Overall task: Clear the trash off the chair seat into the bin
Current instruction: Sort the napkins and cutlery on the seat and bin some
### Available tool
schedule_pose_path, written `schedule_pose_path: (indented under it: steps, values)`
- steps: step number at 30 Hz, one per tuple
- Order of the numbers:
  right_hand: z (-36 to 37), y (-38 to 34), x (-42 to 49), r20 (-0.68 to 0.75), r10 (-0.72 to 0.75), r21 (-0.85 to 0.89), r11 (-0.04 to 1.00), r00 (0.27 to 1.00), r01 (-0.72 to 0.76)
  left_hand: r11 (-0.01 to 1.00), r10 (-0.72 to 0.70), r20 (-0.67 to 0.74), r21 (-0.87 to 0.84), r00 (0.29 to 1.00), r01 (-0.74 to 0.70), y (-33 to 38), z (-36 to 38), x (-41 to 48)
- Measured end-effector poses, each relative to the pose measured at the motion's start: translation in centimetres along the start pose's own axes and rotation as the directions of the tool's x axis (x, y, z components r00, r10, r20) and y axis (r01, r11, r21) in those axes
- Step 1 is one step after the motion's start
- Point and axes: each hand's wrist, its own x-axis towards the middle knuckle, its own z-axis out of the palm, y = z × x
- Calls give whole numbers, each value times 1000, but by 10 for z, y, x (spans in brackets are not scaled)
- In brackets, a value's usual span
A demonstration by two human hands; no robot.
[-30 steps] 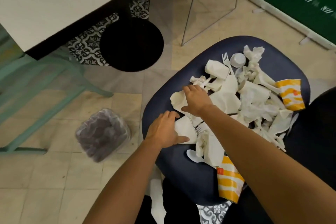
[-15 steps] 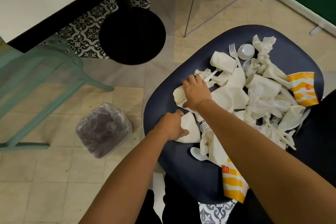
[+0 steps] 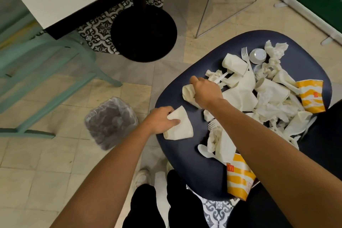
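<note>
The dark chair seat (image 3: 185, 164) carries a heap of trash (image 3: 240, 96), and one bag-lined bin (image 3: 111, 122) stands on the floor just to its left. This looks like the pick-up step. The left hand (image 3: 160, 120) has fingers and thumb curled round a flattened white cup (image 3: 182, 127) at the seat's left edge, and the right hand (image 3: 205, 92) grips a second crumpled cup (image 3: 187, 92). Next, I judge, both go over the bin and let go. Countable: two yellow-striped cups (image 3: 311, 96), two forks (image 3: 245, 55), one spoon (image 3: 203, 151) — the white scraps are too tangled to count.

Person's forearms (image 3: 114, 168) bare, left hand (image 3: 161, 120) and right hand (image 3: 207, 92) bare. Black trousers (image 3: 142, 207) on both legs. White shoes (image 3: 142, 177), rounded toes.
</note>
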Motion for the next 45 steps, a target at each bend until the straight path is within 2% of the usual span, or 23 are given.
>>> schedule_pose_path:
  steps: [6,11,17,21,28,36,45]
  values:
    - [-10,-42,-8,-106,38,288,958,994,-6,987,-126,-148,-115,981,110,-35,-23,-34]
    - [-6,-97,-14,-15,56,465,884,998,-43,946,-251,-282,-273,926,173,-76,-37,-60]
    - [21,-163,-8,83,49,630,771,995,-90,887,-381,-354,-400,854,230,-136,-49,-70]
    - [59,-192,8,113,-22,638,768,993,-55,868,-436,-409,-426,802,255,-174,-52,-59]
    - [143,-217,49,165,11,624,773,986,-113,870,-485,-482,-356,730,342,-232,-34,-16]
    - [220,-232,89,246,32,580,796,969,-173,853,-518,-407,-316,752,416,-289,-7,46]
    - [237,-231,96,261,25,558,812,965,-172,878,-473,-427,-298,771,374,-300,1,68]
